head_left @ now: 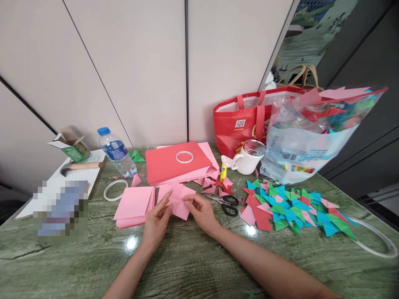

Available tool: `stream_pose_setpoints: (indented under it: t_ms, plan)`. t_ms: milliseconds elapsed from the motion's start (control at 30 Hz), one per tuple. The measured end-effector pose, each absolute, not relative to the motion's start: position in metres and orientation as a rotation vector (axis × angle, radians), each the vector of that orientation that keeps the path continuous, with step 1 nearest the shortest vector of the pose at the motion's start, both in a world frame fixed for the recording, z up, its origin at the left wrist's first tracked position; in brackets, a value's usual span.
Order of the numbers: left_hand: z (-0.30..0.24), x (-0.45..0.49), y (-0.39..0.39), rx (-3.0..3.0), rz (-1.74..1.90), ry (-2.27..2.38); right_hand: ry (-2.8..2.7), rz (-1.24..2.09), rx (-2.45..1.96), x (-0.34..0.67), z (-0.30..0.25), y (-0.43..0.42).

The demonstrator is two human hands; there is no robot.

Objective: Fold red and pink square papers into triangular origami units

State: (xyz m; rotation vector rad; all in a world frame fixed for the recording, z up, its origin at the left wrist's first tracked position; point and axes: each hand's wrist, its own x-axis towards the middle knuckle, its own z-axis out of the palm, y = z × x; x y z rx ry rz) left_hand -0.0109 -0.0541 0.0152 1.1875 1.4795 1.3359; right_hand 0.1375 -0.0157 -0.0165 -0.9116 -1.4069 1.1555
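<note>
A creased square of pink paper is between my two hands, just above the green tabletop. My left hand has its thumb and fingers closed at the paper's left edge. On the opposite edge, my right hand pinches the paper between thumb and fingertips. Left of my left hand lies a stack of pink paper squares. Behind the paper are larger red sheets with a white ring on top. Scissors rest right of my right hand, near small folded pink and red pieces.
At right is a pile of folded coloured paper, with a plastic paper bag, red tote, white mug and glue stick behind. At left stand a water bottle, tape ring, hammer and green box.
</note>
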Motion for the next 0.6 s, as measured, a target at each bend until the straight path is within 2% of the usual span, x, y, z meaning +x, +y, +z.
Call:
stream_pose_setpoints:
  t_ms: [400,600]
  plan:
    - [0.01,-0.016,-0.049,1.127,1.385,1.481,-1.38,1.409,-0.704,0.137,-0.015,-0.02]
    - [0.01,-0.015,-0.049,1.076,1.423,1.482,-1.535,1.317,-0.702,0.136,-0.014,-0.022]
